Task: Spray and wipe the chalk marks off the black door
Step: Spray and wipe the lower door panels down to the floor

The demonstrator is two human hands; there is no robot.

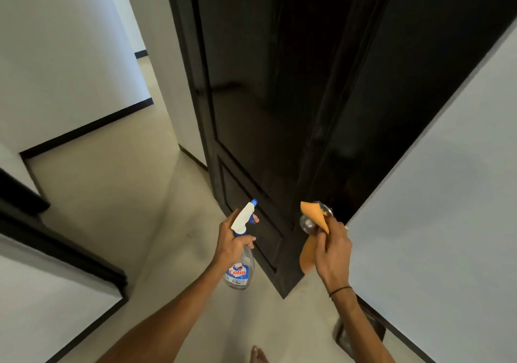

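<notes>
Here, low in the centre of the frame, the left hand (pixel 233 241) grips a spray bottle (pixel 240 253) by the neck, fingers curled round it and one finger near the blue trigger, nozzle aimed up toward the black door (pixel 251 88). Just right of it, the right hand (pixel 333 246) pinches an orange cloth (pixel 313 234), fingers closed on its folds; the cloth drapes against the round metal knob (pixel 310 221) at the door's edge.

The door fills the upper centre and runs down to the pale floor (pixel 112 183). No chalk marks show on its glossy panels from this angle (the surface is dark and reflective, so faint ones could hide), which suggests the job is either just starting or nearly over; I cannot tell which.

To do the step well, I would raise the nozzle square to the marked panel, mist lightly so liquid does not run into the panel grooves, then wipe with a flat pad of cloth in overlapping strokes, refolding to a clean face.
</notes>
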